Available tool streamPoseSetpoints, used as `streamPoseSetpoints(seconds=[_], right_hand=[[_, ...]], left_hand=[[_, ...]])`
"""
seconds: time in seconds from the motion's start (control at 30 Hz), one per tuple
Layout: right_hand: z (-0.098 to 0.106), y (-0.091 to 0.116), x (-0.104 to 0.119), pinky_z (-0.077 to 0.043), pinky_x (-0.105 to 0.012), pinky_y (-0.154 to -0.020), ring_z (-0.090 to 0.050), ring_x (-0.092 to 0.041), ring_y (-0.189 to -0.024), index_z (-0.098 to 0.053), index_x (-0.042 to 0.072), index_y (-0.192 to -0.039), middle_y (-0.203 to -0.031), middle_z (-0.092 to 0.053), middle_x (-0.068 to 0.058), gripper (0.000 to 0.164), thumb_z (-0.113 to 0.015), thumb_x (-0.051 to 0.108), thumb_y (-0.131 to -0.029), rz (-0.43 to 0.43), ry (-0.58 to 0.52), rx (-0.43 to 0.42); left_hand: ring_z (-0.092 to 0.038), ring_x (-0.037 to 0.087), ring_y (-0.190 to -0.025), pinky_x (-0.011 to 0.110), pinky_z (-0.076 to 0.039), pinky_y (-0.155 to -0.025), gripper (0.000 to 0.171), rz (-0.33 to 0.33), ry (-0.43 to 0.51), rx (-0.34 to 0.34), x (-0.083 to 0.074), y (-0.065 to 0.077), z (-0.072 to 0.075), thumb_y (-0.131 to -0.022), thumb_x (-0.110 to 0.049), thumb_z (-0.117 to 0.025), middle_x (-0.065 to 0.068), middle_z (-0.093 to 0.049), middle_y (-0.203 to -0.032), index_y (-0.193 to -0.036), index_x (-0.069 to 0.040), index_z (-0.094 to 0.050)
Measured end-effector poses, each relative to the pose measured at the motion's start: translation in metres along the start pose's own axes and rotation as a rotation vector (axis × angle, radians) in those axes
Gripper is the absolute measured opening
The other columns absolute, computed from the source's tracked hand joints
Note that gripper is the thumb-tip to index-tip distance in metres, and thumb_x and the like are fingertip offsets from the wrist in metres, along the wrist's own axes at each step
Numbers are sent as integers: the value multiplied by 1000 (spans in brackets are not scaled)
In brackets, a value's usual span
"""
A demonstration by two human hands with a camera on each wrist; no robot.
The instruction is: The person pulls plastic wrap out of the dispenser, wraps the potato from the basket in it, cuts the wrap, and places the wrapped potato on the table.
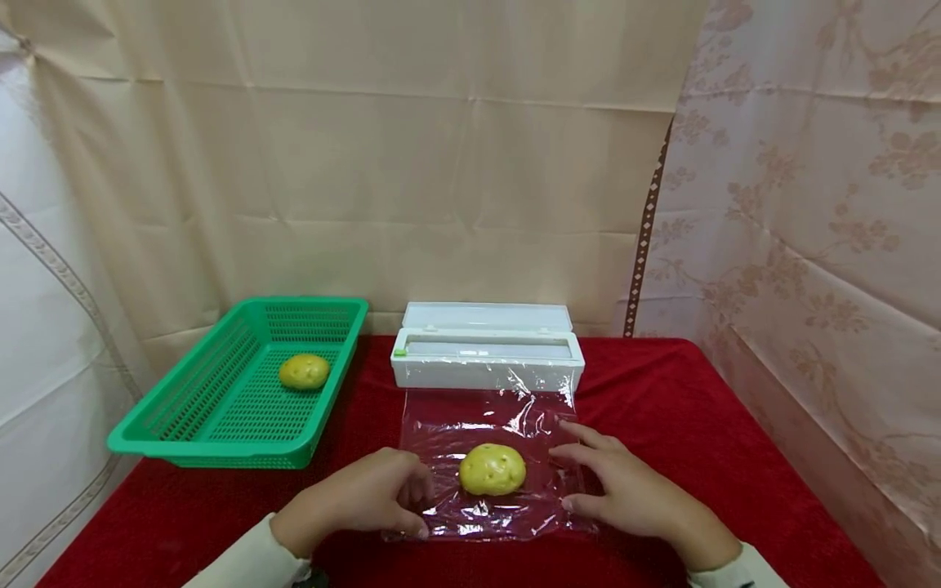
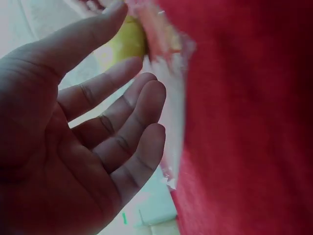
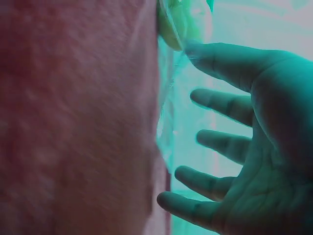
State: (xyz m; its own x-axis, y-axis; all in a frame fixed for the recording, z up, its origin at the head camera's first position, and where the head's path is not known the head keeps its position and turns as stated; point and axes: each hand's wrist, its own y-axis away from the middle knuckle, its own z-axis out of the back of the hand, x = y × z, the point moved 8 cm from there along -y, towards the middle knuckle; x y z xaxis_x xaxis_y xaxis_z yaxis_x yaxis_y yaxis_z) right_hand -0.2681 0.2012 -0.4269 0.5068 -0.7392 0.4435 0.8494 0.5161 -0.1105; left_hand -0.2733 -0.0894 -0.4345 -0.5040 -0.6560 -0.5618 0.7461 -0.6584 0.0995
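Observation:
A yellow potato (image 1: pixel 492 469) lies on a sheet of clear plastic wrap (image 1: pixel 488 416) spread over the red cloth. The wrap runs back to a white dispenser box (image 1: pixel 488 374) with its lid raised. To the potato's left is my left hand (image 1: pixel 375 494), fingers loosely bent at the wrap's edge; in the left wrist view its palm (image 2: pixel 58 161) holds nothing. On the other side, my right hand (image 1: pixel 625 482) has its fingers spread over the wrap's right edge. The right wrist view shows those fingers (image 3: pixel 222 144) apart, with the potato (image 3: pixel 173 24) beyond the thumb.
A green plastic basket (image 1: pixel 323 416) stands at the left of the table with another potato (image 1: pixel 304 371) inside. A small green slider (image 1: pixel 400 353) sits on the box's left end. Beige curtains (image 1: pixel 441 163) hang behind the red tablecloth (image 1: pixel 662 392).

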Motion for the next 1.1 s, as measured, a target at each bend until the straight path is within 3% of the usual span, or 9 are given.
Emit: streamPoseSetpoints(seconds=[0.1, 0.2, 0.3, 0.43, 0.57, 0.77, 0.8, 1.0, 1.1], right_hand=[[7, 2, 2, -46, -63, -103, -47, -38, -138, -70, 34, -128, -152, -51, -8, 41, -80, 41, -89, 6, 25, -4], [9, 4, 10, -52, -49, -96, -57, -23, -121, -75, 37, -112, -129, -63, 4, 26, -82, 40, -87, 36, 18, 36], [1, 6, 20, -54, -30, -80, -59, -7, -95, -75, 36, -99, -105, -63, 15, 20, -86, 38, -83, 83, -48, 119], [-15, 7, 31, -48, -18, -66, -55, 2, -76, -71, 33, -89, -90, -59, 18, 23, -91, 33, -77, 155, -79, 197], [-22, 7, 32, -51, -17, -69, -54, 6, -74, -69, 32, -85, -85, -57, 20, 22, -89, 26, -79, 190, -31, 198], [-20, 13, 26, -53, -18, -70, -55, 7, -76, -71, 34, -86, -87, -58, 23, 20, -82, 17, -87, 198, -46, 179], [-19, 14, 26, -50, -16, -66, -55, 6, -75, -72, 34, -86, -87, -59, 23, 20, -81, 16, -88, 205, -49, 176], [-12, 19, 30, -52, -20, -74, -56, 5, -84, -69, 39, -88, -94, -61, 24, 22, -77, 18, -91, 209, 6, 139], [-8, 21, 30, -52, -22, -77, -54, 3, -89, -67, 42, -87, -99, -57, 24, 24, -78, 21, -92, 154, 39, 126]], left_hand=[[-57, -2, -69, 21, -49, -63, 34, -25, -60, -3, 1, 10, -4, -71, -38, -94, -17, -63, -79, -95, -23, -75], [-54, -3, -68, 19, -47, -61, 36, -53, -122, -23, 0, 17, -5, -67, -36, -96, -18, -61, -83, -93, -25, -74], [-52, -4, -67, 18, -46, -60, 32, -63, -141, -27, -1, 22, -6, -67, -33, -96, -18, -60, -84, -88, -27, -73], [-52, -5, -68, 17, -47, -60, 24, -69, -137, -16, -1, 25, -7, -71, -28, -94, -19, -58, -85, -79, -29, -72], [-53, -6, -69, 16, -47, -62, 21, -76, -148, -8, -1, 27, -8, -76, -25, -92, -20, -57, -84, -74, -29, -71], [-51, -7, -73, 16, -47, -64, 20, -115, -207, -17, -2, 28, -8, -83, -22, -85, -21, -55, -83, -74, -31, -71], [-50, -7, -73, 16, -46, -63, 20, -126, -219, -27, -2, 29, -7, -84, -22, -84, -21, -55, -82, -74, -32, -70], [-48, -7, -69, 15, -43, -62, 25, -199, -256, -119, -9, 36, 2, -84, -19, -79, -26, -52, -73, -72, -34, -63], [-48, -7, -65, 15, -42, -59, 26, -212, -244, -151, -12, 39, 6, -85, -17, -77, -27, -51, -69, -74, -34, -61]])
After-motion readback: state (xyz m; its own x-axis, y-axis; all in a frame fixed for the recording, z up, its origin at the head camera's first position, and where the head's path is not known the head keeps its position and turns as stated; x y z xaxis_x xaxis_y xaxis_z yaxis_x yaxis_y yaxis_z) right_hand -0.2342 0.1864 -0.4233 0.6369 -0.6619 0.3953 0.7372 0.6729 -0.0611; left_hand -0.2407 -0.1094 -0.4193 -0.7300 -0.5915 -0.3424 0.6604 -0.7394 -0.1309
